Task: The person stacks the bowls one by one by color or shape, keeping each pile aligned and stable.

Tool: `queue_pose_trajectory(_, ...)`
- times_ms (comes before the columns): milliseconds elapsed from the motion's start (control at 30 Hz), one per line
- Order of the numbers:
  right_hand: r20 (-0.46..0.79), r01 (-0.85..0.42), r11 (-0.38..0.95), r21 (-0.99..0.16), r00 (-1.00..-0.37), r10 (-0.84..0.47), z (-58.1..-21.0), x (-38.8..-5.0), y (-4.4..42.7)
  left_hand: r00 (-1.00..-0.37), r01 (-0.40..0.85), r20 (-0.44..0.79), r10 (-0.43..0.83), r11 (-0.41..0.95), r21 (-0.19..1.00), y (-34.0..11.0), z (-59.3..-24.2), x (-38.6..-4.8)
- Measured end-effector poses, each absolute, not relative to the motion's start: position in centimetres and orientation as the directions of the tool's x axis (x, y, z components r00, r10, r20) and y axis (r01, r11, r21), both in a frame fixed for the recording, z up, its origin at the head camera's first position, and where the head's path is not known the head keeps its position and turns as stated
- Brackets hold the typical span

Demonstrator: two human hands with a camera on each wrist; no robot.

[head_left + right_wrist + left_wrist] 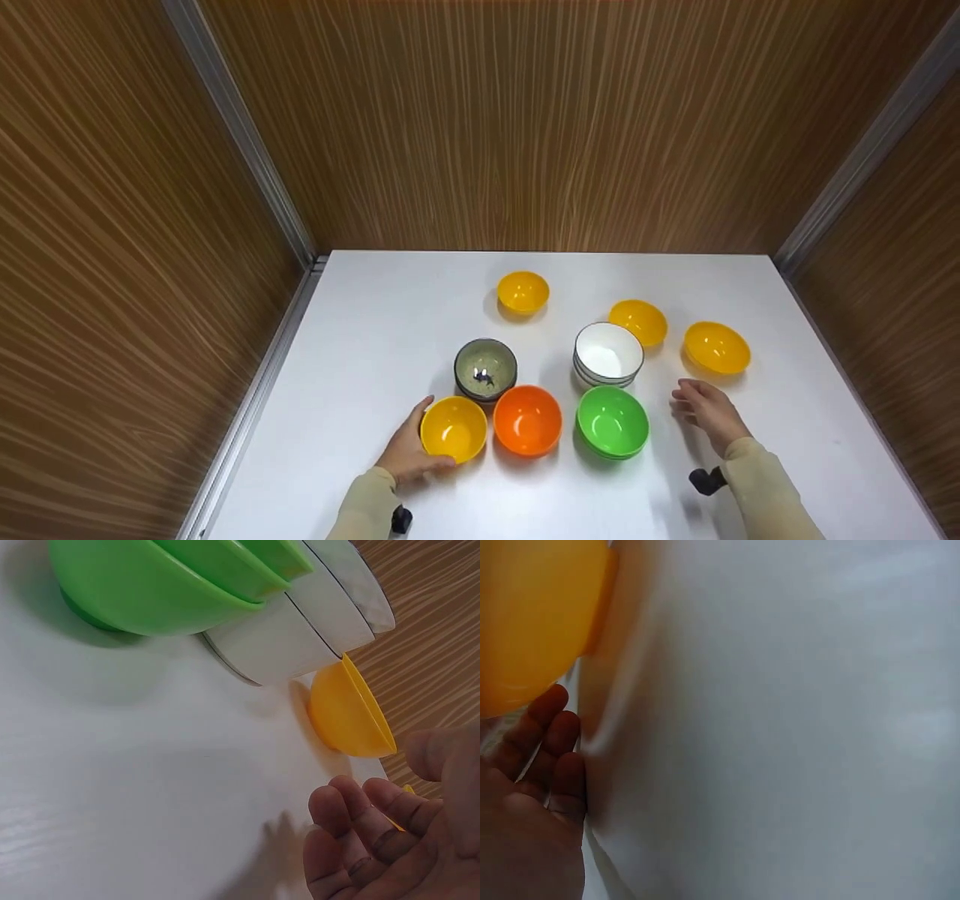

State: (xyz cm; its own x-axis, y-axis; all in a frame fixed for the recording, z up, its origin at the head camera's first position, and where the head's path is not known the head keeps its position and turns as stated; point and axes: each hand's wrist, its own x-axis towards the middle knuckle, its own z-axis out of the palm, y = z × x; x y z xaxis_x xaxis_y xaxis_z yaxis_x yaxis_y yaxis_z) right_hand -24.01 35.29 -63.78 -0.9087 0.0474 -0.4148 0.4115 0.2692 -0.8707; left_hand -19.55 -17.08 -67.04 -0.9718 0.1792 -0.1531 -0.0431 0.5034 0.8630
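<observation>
In the head view my left hand holds a yellow bowl by its left side, thumb at the near rim and fingers along the far side. The left wrist view shows fingertips against that yellow bowl; the thumb is out of sight there. An orange bowl stands just right of it, and stacked grey-green bowls stand behind. My right hand hovers above the table, holding nothing, its fingers loosely bent. Nearest to it are stacked green bowls and a yellow bowl.
Stacked white bowls with dark rims stand behind the green ones. Another yellow bowl sits directly behind them, and one more yellow bowl is near the back. Wood-grain panels enclose the white table on three sides.
</observation>
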Motion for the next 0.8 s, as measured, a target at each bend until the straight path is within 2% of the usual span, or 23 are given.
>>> queue_pose_trajectory(400, -0.418, 0.421, 0.269, -0.866, -0.906, 0.07, -63.4, -24.4, 36.0, -0.963, -0.024, -0.162, 0.217, 0.529, 0.848, -17.1, -67.3, -19.4)
queue_pose_trajectory(533, -0.383, 0.395, 0.279, -0.875, -0.918, 0.099, -63.0, -24.5, 36.4, -0.963, -0.01, -0.15, 0.222, 0.529, 0.849, -17.2, -67.2, -19.5)
queue_pose_trajectory(667, -0.335, 0.372, 0.278, -0.886, -0.926, 0.173, -62.3, -24.8, 36.8, -0.965, -0.037, -0.167, 0.202, 0.525, 0.85, -17.1, -67.1, -19.6)
queue_pose_trajectory(800, -0.328, 0.405, 0.255, -0.878, -0.898, 0.294, -61.5, -25.3, 37.1, -0.971, -0.065, -0.175, 0.163, 0.523, 0.85, -16.9, -67.1, -19.5)
